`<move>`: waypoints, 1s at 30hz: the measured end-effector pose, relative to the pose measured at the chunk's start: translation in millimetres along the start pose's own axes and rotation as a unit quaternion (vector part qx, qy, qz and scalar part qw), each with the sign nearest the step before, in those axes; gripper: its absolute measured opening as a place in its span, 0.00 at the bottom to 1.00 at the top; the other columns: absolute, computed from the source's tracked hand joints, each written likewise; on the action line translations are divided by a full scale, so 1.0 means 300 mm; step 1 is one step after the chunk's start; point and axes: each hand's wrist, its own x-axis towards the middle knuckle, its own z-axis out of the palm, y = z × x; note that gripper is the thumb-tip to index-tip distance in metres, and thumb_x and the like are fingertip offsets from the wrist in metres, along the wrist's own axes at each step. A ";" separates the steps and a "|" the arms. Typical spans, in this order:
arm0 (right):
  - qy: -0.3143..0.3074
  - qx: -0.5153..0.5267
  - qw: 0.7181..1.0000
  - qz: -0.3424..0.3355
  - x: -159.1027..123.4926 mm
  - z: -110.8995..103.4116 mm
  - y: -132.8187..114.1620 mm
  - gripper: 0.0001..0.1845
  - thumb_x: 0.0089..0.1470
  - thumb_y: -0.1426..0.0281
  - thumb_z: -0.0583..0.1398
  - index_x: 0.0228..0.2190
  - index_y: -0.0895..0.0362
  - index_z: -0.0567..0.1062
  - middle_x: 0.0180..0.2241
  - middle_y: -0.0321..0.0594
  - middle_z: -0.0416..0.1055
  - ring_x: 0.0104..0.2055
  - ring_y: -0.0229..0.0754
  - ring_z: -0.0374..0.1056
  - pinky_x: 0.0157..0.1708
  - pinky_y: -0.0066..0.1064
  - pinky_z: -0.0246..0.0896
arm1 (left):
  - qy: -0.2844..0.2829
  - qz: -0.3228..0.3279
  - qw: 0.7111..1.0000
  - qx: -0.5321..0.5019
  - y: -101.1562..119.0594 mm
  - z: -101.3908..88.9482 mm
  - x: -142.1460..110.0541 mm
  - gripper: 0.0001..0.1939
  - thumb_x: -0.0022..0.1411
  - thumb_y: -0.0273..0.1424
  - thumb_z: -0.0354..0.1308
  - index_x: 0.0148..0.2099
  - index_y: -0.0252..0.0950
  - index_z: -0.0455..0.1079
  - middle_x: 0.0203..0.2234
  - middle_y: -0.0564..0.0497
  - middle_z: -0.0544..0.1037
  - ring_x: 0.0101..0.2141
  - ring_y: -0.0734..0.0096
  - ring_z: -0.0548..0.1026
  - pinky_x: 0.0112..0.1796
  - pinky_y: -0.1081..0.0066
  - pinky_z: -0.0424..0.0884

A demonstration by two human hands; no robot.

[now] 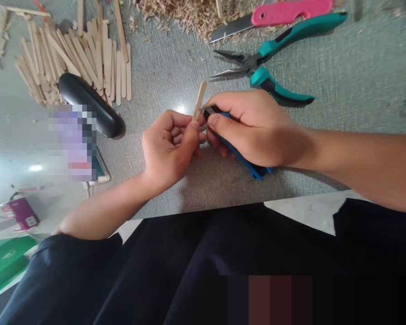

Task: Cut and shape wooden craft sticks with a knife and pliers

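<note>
Nearest us, dark cloth over the lap, then the edge of the grey, fine-textured worktop point(176, 189). Our left hand point(169, 146) is curled shut around the lower end of a flat wooden stick point(200, 99), pinched between thumb and fingers; its rounded tip stands up and tilts slightly right. Our right hand point(253, 128) grips a blue-handled cutter point(238, 158), thumb pressed near its front, the front end meeting the stick just above the left thumb. Beyond the hands: teal-handled pliers point(267, 63), jaws apart; a glossy black oval case point(88, 104); a pile of pale flat sticks point(77, 58). Farthest, a pink knife point(274, 16) lies on wood shavings point(186, 16).
</note>
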 end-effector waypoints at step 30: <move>-0.019 0.016 0.997 0.068 -0.007 0.002 -0.016 0.21 0.79 0.67 0.63 0.29 0.52 0.72 0.21 0.32 0.72 0.20 0.36 0.66 0.19 0.33 0.55 | 0.012 0.065 0.996 0.056 -0.023 -0.005 -0.009 0.20 0.78 0.51 0.70 0.43 0.41 0.78 0.28 0.52 0.87 0.22 0.78 0.79 0.22 0.75 0.68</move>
